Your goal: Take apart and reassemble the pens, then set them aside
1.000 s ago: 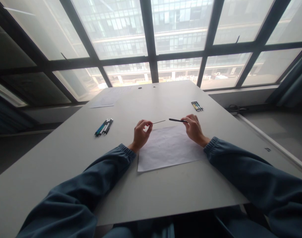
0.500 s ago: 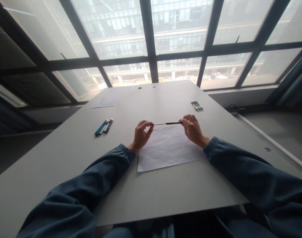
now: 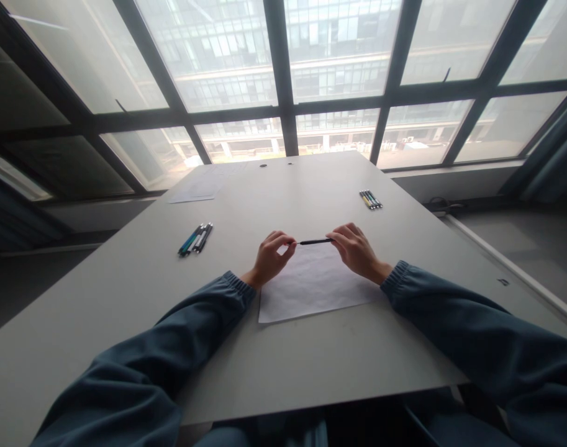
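Both hands meet over the middle of the tabletop: the left hand (image 3: 270, 256) is curled, its fingertips pinched on the left end of a slim black pen (image 3: 315, 241), and the right hand (image 3: 355, 251) is likewise closed on the pen's right end, so the thin, smooth rod spans the short gap between them, level and raised just above a white rectangular sheet of paper (image 3: 311, 288). The sheet lies flat, matt and faintly creased; any marks on it are too faint to read. Both arms wear dark blue fabric sleeves (image 3: 460, 338) with ribbed cuffs. The pale grey, smooth matt tabletop (image 3: 125, 298) also carries a small bundle of pens with blue and black barrels (image 3: 195, 239) well to the left, another bundle of thin dark and yellowish pens (image 3: 370, 198) farther off to the right, and more white papers (image 3: 194, 189) near the far left corner. Beyond stands a large window with dark metal frames (image 3: 283, 112).
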Motion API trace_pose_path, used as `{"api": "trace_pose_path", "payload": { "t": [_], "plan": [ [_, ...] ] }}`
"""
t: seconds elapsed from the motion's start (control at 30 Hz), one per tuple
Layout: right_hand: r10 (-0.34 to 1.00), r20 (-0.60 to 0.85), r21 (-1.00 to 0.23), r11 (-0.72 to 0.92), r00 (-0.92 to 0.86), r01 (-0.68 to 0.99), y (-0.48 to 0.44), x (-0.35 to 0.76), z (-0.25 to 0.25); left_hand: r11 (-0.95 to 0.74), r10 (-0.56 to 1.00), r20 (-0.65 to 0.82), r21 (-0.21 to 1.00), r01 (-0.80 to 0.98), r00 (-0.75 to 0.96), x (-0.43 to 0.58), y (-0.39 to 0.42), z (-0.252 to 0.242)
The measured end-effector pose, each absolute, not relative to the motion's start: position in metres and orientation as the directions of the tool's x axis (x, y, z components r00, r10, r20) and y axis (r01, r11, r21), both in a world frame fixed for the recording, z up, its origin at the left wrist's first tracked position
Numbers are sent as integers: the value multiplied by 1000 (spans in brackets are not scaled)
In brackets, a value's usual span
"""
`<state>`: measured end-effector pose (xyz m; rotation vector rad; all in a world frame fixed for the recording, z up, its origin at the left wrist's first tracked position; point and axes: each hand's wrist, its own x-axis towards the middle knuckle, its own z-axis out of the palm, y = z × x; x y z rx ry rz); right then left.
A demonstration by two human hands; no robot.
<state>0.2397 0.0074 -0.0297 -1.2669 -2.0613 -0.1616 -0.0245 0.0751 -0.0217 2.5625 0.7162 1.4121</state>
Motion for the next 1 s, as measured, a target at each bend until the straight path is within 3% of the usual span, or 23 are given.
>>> {"api": "trace_pose_path", "payload": {
  "t": [0.5, 1.0],
  "plan": [
    [636, 698, -214, 624, -328, 752, 10, 239, -34, -895, 446, 766, 368, 253, 464, -25, 78, -25],
    [628, 710, -231, 635, -318, 737, 11, 239, -36, -839, 544, 744, 477, 262, 389, -26, 77, -26]
  ]
}}
